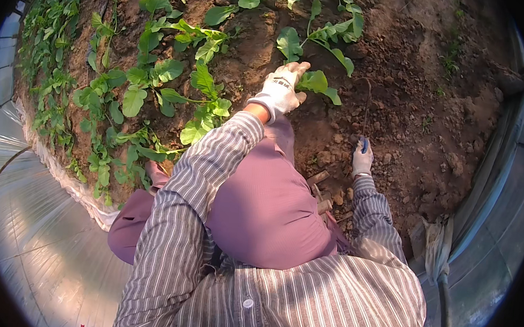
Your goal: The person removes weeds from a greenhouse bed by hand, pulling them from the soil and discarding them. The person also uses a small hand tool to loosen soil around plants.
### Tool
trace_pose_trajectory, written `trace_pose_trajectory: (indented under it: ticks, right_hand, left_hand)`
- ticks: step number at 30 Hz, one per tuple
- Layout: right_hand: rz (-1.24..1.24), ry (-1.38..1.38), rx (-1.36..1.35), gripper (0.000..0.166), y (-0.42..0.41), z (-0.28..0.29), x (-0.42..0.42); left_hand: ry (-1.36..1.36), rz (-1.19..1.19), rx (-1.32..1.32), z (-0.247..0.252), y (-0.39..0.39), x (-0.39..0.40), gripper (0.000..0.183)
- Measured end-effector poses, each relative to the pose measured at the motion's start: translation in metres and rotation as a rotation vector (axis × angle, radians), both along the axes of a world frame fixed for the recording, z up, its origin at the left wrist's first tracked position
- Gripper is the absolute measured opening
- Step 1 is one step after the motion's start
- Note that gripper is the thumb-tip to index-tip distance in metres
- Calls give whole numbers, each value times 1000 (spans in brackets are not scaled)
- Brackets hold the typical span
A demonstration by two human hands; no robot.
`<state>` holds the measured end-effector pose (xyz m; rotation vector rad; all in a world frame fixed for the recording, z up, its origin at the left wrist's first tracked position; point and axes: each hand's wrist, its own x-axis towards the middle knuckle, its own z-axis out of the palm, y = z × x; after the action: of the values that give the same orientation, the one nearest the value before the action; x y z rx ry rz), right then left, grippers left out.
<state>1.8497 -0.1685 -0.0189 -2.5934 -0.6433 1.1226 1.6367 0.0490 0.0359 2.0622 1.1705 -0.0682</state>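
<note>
My left hand, in a white knitted glove that bears writing, reaches forward with its fingers apart at a small leafy green plant. Its fingertips are beside or touching the leaves; which, I cannot tell. My right hand, gloved in white, is closed on the blue handle of a hand tool. The tool's thin, rusty metal shaft runs forward and curves to the left over brown soil. Another leafy plant grows just ahead of my left hand.
Rows of leafy plants stand to the left. Loose, cloddy soil lies to the right. Pieces of wood are beside my knee. Plastic sheeting borders the bed at left, with more sheeting at right.
</note>
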Motion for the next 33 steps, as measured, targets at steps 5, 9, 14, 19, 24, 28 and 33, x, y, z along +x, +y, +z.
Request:
trace_pose_trajectory:
  ticks: [5,9,14,19,24,28,33]
  right_hand:
    - [-21,28,53,43,-26,-26,5]
    - [55,8,-39,45,-19,-20,3]
    - [353,-74,-42,41,18,-1,6]
    - [548,-47,32,36,70,8,7]
    - [789,-68,-152,47,114,-15,9]
    - [920,-91,-148,44,168,-24,-8]
    - [1018,-10,-191,42,220,-9,-39]
  left_hand:
    - [-26,-54,58,-27,-2,24,55]
    - [-161,11,14,-45,-18,5,29]
    - [-246,29,67,-38,-40,-31,25]
    - [-201,-50,92,-43,-58,-50,29]
    - [-174,-76,69,-46,-67,-56,32]
    - [-164,-93,-2,-36,-66,-53,34]
    - [-188,-52,4,-44,-70,-56,38]
